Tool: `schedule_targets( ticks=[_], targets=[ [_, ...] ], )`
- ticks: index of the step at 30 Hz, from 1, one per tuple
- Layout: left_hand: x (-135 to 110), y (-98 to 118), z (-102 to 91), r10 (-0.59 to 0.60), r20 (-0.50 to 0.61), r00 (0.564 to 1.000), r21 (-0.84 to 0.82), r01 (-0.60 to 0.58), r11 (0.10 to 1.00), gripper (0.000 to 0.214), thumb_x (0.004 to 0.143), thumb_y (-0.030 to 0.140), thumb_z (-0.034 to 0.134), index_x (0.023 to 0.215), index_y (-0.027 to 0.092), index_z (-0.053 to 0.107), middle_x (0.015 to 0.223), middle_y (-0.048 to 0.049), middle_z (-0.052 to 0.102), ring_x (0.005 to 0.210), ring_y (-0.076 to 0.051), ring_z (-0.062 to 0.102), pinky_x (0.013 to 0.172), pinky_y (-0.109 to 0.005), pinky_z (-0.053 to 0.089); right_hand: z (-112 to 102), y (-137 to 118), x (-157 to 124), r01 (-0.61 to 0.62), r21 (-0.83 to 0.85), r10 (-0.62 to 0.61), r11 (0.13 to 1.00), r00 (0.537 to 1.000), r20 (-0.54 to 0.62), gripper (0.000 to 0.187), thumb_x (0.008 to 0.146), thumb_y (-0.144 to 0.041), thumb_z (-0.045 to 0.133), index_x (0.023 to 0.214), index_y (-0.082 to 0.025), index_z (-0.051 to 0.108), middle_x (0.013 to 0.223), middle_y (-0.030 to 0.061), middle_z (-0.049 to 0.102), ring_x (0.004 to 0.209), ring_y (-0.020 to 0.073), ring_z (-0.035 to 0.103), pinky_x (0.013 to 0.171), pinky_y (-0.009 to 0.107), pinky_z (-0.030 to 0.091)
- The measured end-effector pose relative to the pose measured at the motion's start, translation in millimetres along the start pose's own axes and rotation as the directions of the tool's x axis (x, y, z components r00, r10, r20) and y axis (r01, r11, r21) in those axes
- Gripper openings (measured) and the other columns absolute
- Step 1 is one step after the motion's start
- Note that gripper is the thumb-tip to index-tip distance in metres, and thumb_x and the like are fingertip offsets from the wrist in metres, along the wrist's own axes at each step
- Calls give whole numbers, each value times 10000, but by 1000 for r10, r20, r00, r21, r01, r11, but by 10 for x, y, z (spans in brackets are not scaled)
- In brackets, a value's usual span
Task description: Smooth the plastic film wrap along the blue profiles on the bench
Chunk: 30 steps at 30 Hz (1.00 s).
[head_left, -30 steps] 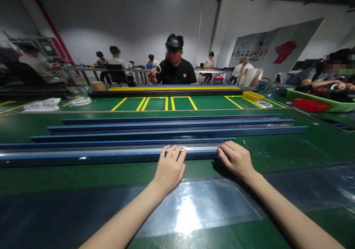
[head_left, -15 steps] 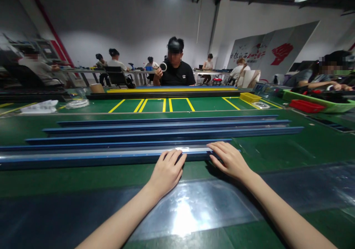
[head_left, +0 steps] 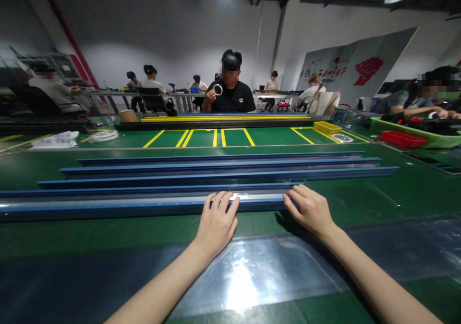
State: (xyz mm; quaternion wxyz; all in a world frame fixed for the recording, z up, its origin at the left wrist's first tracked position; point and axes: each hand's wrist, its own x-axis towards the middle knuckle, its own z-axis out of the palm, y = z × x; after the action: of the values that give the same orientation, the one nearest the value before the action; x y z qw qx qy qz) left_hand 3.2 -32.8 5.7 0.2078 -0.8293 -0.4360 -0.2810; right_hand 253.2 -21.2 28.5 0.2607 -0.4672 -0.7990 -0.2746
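Note:
Several long blue rails lie side by side across the green table (head_left: 90,230). The nearest blue rail (head_left: 108,206) has a shiny strip along its top. My left hand (head_left: 216,223) rests on this rail, fingers stretched flat over its top. At the rail's right end my right hand (head_left: 309,209) touches it with slightly curled, spread fingertips. Neither hand grips anything. A clear plastic sheet (head_left: 252,266) lies on the table under my forearms.
Farther rails (head_left: 223,170) lie beyond the nearest one. Across the table a person in a black shirt (head_left: 230,95) holds a tape roll (head_left: 218,89). A yellow tray (head_left: 327,126) and a red tray (head_left: 401,136) stand at the right, white bags (head_left: 57,139) at the left.
My hands stay on the nearest rail; the right hand shifted slightly right again. The person opposite lowered the tape roll toward the chest.

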Motion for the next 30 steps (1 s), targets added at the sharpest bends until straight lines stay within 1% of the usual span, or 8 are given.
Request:
schedule_targets(
  ticks=[5,11,15,19,22,25,27,30],
  targets=[
    [-5,9,0,148,2,989,-80,-148,986,346,789,181,452,1127,152,516,1121,-88,557,1071,-227,445,947,-387,294,-3,-94,4,48,102,-52,994,998,38,243,851,-240,407,703,-168,586,646,49,552,655,151,473,614,270,351],
    [-6,9,7,151,64,987,-116,-143,983,403,797,174,442,1198,144,462,1179,-90,530,1096,-225,435,946,-379,304,-15,-245,21,172,202,-180,964,984,21,225,848,-235,408,879,-137,608,736,76,595,706,171,492,636,286,384],
    [2,3,5,135,90,987,-128,-124,984,399,797,172,441,1195,153,464,1167,-83,541,1080,-222,450,930,-378,313,-24,-225,29,201,220,-217,955,975,51,217,844,-213,414,926,-138,601,816,84,619,748,173,515,654,285,389],
    [15,-1,4,51,39,998,-128,-46,991,318,807,168,428,1111,171,520,1093,-71,581,1013,-212,490,875,-372,338,-49,-90,35,155,174,-164,973,986,40,196,842,-216,428,891,-143,603,839,79,632,755,167,527,666,283,381],
    [29,-2,-4,-90,-17,996,-111,88,990,216,814,168,423,970,177,571,990,-65,613,929,-208,521,832,-378,348,-77,26,32,84,104,-87,991,996,22,199,846,-212,423,782,-157,604,764,57,630,709,150,525,651,270,367],
    [43,-2,-22,-208,-22,978,-97,205,974,148,803,169,435,854,168,574,928,-66,615,889,-212,528,816,-389,351,-87,106,17,26,-8,-25,1000,1000,12,250,849,-226,423,658,-173,576,651,35,600,641,138,504,614,263,344],
    [47,0,-32,-225,-26,974,-93,222,971,129,793,167,444,832,163,568,923,-67,612,892,-213,525,820,-392,350,-77,123,6,8,-62,-7,998,1000,16,292,854,-247,416,602,-183,550,595,25,568,604,132,482,590,262,326],
    [42,7,-32,-174,-49,984,-87,169,982,151,791,163,449,880,163,571,951,-67,612,907,-210,518,845,-394,337,-51,94,1,19,-65,-16,998,999,47,318,861,-260,399,578,-188,525,577,23,535,600,133,465,587,261,314]
  ],
)
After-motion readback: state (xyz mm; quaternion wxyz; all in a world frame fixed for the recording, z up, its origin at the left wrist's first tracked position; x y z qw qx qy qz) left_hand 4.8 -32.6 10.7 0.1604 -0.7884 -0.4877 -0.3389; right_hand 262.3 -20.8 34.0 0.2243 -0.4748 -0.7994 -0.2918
